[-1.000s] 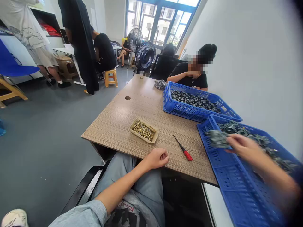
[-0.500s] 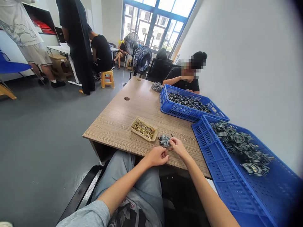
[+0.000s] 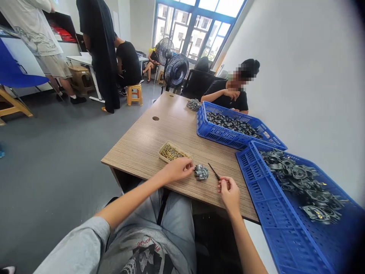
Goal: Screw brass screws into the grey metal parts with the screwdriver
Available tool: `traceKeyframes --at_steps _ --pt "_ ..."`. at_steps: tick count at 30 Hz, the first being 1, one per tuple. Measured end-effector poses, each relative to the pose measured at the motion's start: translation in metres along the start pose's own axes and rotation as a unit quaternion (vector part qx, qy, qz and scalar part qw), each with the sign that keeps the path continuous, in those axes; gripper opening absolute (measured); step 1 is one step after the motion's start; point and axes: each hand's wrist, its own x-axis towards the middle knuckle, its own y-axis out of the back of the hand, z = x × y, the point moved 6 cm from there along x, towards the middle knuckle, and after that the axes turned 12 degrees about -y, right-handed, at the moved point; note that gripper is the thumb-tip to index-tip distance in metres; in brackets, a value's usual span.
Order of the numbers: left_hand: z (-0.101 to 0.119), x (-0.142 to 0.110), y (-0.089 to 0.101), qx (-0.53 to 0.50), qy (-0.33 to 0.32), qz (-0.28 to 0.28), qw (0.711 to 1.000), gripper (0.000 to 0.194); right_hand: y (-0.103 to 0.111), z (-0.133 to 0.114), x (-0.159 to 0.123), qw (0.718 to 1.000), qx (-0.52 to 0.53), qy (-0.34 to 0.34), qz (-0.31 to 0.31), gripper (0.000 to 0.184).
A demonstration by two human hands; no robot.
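A grey metal carburetor body (image 3: 201,172) rests on the table in front of me. Just left of it is my left hand (image 3: 181,168), its fingers curled together by the near edge of a tan tray (image 3: 163,157) of small brass-coloured parts (image 3: 171,152). What those fingers hold, if anything, is too small to make out. To the right of the carburetor, my right hand (image 3: 230,193) grips a thin dark screwdriver (image 3: 214,172) near the table's front edge. Its slim shaft points forward and left, apart from the carburetor.
Two blue crates stand on my right: a nearer crate (image 3: 251,179) with loose grey castings (image 3: 296,173) and a farther crate (image 3: 203,127) full of similar parts. Beyond sits a co-worker (image 3: 224,97), near a pile of metal parts (image 3: 194,104). Standing fans (image 3: 176,70) are farther back.
My right hand has drawn back rightward from the carburetor, bringing the screwdriver into clearer view. My left hand has moved left and forward, beside the tray. The carburetor stays on the table.
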Motion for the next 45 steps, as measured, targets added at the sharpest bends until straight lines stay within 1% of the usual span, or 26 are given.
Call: traceKeyframes --at_steps 1,2,4,5,7,10,16,20,23,27,32,37,40,45 --pt "-0.010 0.006 0.017 0.029 0.005 -0.010 1.000 0.011 0.003 0.007 -0.004 1.000 0.013 0.002 0.019 0.036" --pt "-0.022 0.011 0.030 0.057 0.016 -0.033 0.998 0.010 0.004 0.015 -0.008 0.999 0.026 0.003 0.035 0.036" --pt "-0.048 0.018 0.049 0.115 0.059 -0.084 0.988 0.010 0.004 0.029 -0.013 0.997 0.049 0.000 0.053 0.035" --pt "-0.061 0.019 0.055 0.136 0.082 -0.110 0.981 0.012 0.004 0.034 -0.015 0.997 0.057 -0.001 0.058 0.034" --pt "-0.079 0.018 0.059 0.161 0.110 -0.159 0.968 0.014 0.004 0.041 -0.015 0.996 0.071 -0.003 0.062 0.033" --pt "-0.090 0.013 0.056 0.166 0.128 -0.207 0.956 0.017 0.006 0.045 -0.014 0.994 0.088 -0.004 0.065 0.032" --pt "-0.085 0.013 0.042 0.158 0.114 -0.258 0.946 0.019 0.009 0.049 -0.011 0.991 0.108 -0.003 0.075 0.030" --pt "-0.084 0.017 0.029 0.166 0.102 -0.305 0.932 0.027 0.010 0.051 -0.011 0.990 0.116 -0.003 0.083 0.031" --pt "-0.087 0.020 0.021 0.178 0.094 -0.323 0.925 0.029 0.010 0.051 -0.012 0.989 0.116 -0.003 0.087 0.029" --pt "-0.088 0.022 0.017 0.183 0.089 -0.331 0.922 0.026 0.011 0.050 -0.014 0.990 0.112 -0.002 0.089 0.026" --pt "-0.086 0.023 0.019 0.177 0.088 -0.334 0.922 0.022 0.010 0.048 -0.015 0.990 0.110 0.000 0.091 0.024" --pt "-0.082 0.021 0.022 0.146 0.074 -0.314 0.935 0.015 0.009 0.047 -0.015 0.989 0.114 0.003 0.094 0.027" --pt "-0.081 0.020 0.022 0.133 0.076 -0.302 0.941 0.013 0.009 0.047 -0.014 0.989 0.113 0.005 0.093 0.029" --pt "-0.084 0.022 0.020 0.160 0.093 -0.296 0.937 0.015 0.009 0.048 -0.013 0.990 0.108 0.007 0.090 0.030"
